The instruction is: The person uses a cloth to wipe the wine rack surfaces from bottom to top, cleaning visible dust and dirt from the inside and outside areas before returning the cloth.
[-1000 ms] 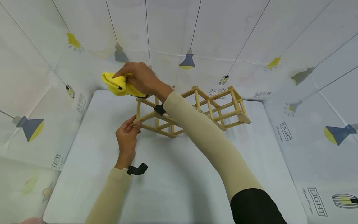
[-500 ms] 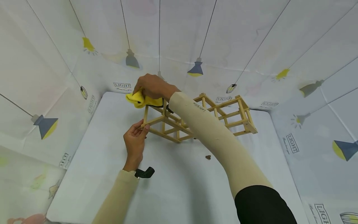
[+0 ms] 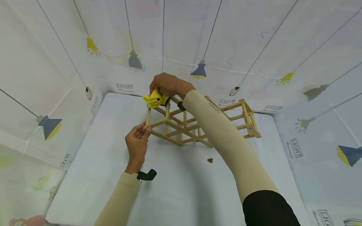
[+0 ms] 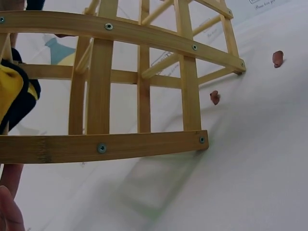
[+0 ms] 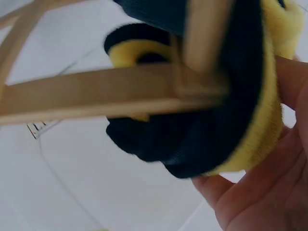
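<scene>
A light wooden rack of slats and bars (image 3: 181, 128) stands at the far part of the table, its joints fastened with screws. My left hand (image 3: 137, 141) pinches the rack's near left corner between thumb and fingers. Over the far left end of the frame, my right hand (image 3: 171, 84) grips a yellow cloth (image 3: 154, 99) with a dark underside. In the right wrist view the cloth (image 5: 240, 125) is wrapped about a corner where slats meet. The left wrist view has the screwed slats (image 4: 144, 146) up close, with part of the left hand (image 4: 10, 207) at the edge.
A small brown piece (image 3: 210, 160) lies on the white tabletop (image 3: 167, 188) in front of the rack. More reddish-brown bits (image 4: 277, 58) show beside the rack in the left wrist view. Lamp-printed sheeting (image 3: 175, 37) surrounds the table's back and sides.
My right hand has lowered the cloth onto the rack and moved it rightward along the left end. The left hand keeps its hold on the corner. The head view has shifted slightly.
</scene>
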